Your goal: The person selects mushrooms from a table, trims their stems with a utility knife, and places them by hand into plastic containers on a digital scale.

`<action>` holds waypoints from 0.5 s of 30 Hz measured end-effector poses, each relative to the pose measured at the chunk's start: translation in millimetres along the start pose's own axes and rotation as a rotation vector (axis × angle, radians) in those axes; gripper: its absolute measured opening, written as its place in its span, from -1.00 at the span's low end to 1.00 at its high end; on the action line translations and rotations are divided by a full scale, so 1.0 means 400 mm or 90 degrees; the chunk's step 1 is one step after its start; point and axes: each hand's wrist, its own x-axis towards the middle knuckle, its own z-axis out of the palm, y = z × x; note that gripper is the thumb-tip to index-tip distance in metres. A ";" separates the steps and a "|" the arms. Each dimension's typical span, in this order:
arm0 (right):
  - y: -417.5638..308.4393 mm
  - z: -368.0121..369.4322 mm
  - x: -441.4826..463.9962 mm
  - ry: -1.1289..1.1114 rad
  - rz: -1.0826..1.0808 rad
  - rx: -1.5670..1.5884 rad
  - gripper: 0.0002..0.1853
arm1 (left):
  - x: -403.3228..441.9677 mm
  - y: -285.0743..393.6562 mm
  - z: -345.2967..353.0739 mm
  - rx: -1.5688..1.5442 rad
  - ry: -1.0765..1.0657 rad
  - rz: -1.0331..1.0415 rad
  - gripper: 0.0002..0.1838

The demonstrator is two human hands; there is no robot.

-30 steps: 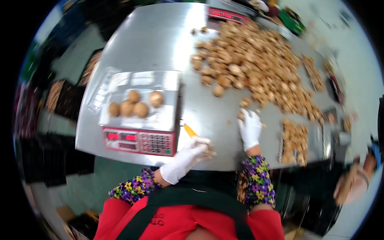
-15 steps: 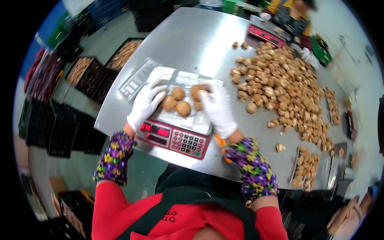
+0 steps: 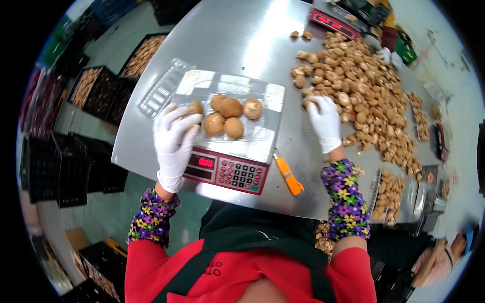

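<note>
at far left, spotted a clear plastic tray (image 3: pixel 160 91). next, found left hand (image 3: pixel 175 141) at the scale (image 3: pixel 240 175), fingertips against a mushroom (image 3: pixel 196 107) (clamped or merely touching, cannot tell). counted five more mushrooms (image 3: pixel 231 109) atop the scale. rightward, noted an orange-handled tool (image 3: pixel 289 177); then saw right hand (image 3: pixel 325 121), fingers bent onto the edge of the mushroom pile (image 3: pixel 369 96), cannot tell whether gripping.

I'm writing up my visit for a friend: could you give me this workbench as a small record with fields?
Left grip: fingertips at a mushroom over the scale; hold unclear
Right grip: fingertips at the pile's left edge; hold unclear
Scale: bears five other mushrooms
Pile: loose mushrooms
Orange tool: on the table, right of the scale
</note>
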 end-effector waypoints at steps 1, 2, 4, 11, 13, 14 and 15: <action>0.033 -0.003 -0.024 -0.015 0.020 -0.068 -0.82 | -0.003 -0.002 -0.002 0.005 -0.045 0.044 -0.68; 0.113 0.023 -0.048 -0.059 0.061 -0.123 -0.76 | 0.001 0.001 -0.001 0.000 -0.052 0.089 -0.64; 0.158 0.037 -0.085 -0.120 0.075 -0.185 -0.64 | 0.022 0.019 0.012 -0.003 -0.097 0.170 -0.62; 0.163 0.063 -0.109 -0.047 0.068 -0.260 -0.60 | 0.155 0.099 0.086 0.064 -0.404 0.411 -0.76; 0.175 0.069 -0.130 -0.040 0.076 -0.281 -0.57 | 0.176 0.117 0.102 0.071 -0.456 0.440 -0.79; 0.183 0.072 -0.140 -0.012 0.060 -0.257 -0.57 | 0.187 0.130 0.106 0.114 -0.491 0.463 -0.83; 0.192 0.073 -0.151 0.014 0.043 -0.234 -0.56 | 0.193 0.139 0.114 0.157 -0.524 0.486 -0.87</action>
